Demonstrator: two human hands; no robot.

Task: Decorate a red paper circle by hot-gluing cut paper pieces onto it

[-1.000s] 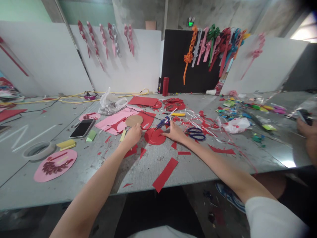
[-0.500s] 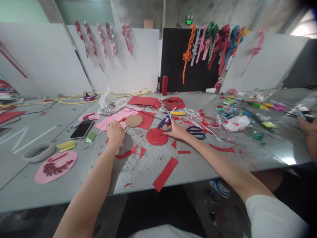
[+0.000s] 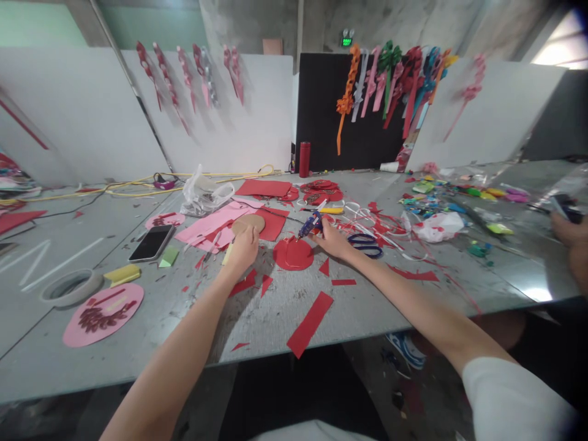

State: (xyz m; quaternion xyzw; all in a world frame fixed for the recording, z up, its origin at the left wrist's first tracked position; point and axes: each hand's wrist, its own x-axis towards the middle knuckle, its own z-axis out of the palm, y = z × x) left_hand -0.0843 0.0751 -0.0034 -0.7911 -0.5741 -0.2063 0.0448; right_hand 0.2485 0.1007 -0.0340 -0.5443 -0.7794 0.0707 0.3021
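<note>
Holding glue gun [image 3: 311, 224] over red disc's [image 3: 296, 257] far edge, right hand [image 3: 333, 239] is wrapping round it; left hand [image 3: 245, 246], hold unclear, is curling at cardboard [image 3: 245, 223] behind-left of disc. Low, steady aim likely helping.

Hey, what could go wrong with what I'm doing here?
The right hand holds the blue glue gun, tip down toward the red disc; a slip could smear glue. Loose red scraps beside the disc might stick to it. The scissors lie close beside that hand, which might knock them.
</note>
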